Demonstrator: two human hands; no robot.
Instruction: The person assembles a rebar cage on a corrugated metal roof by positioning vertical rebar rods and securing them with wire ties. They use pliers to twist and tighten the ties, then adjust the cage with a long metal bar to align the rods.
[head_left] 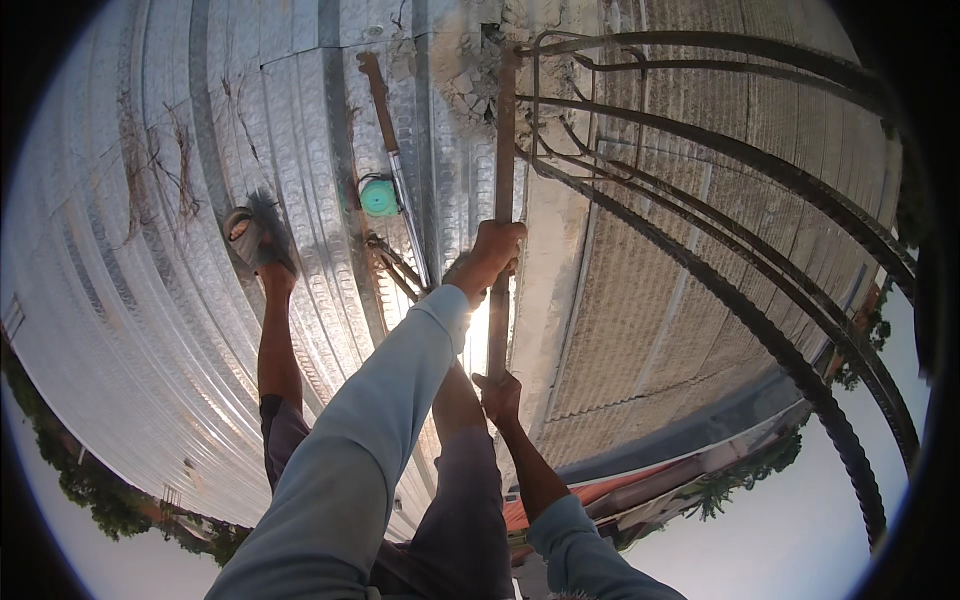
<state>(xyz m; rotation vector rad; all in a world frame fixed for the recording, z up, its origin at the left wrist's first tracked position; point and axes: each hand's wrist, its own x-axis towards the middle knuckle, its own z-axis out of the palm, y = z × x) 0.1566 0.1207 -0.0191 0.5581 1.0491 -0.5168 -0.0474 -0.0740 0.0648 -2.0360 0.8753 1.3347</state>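
Overhead sun, roof work. Person stands on corrugated metal sheets [180, 330], pale, ridged, streaked with dirt. Bar [504, 150] is the thing in use: brown, straight, its far end at a patch of broken concrete [470, 75], its near end toward the body. Left hand [490, 262] clenched round its middle; right hand [500, 397] lower down, fingers curled about the near end. Whether the tip touches the concrete, cannot tell.

Obstructions: rebar [730, 140], several long rods, bends away to the right; its wire ties [537, 90] sit close beside the bar's far end, crowding that side. Pale concrete ledge [545, 270] runs just right of the bar.

Left of the hands: teal tape measure [379, 197], lying beside a long tool [405, 205], brown at one end, silvery at the other. Dark two-armed tool [393, 265] near the left forearm. Left foot [262, 240] in a sandal, well apart from these. Trees [100, 495] along the rim.
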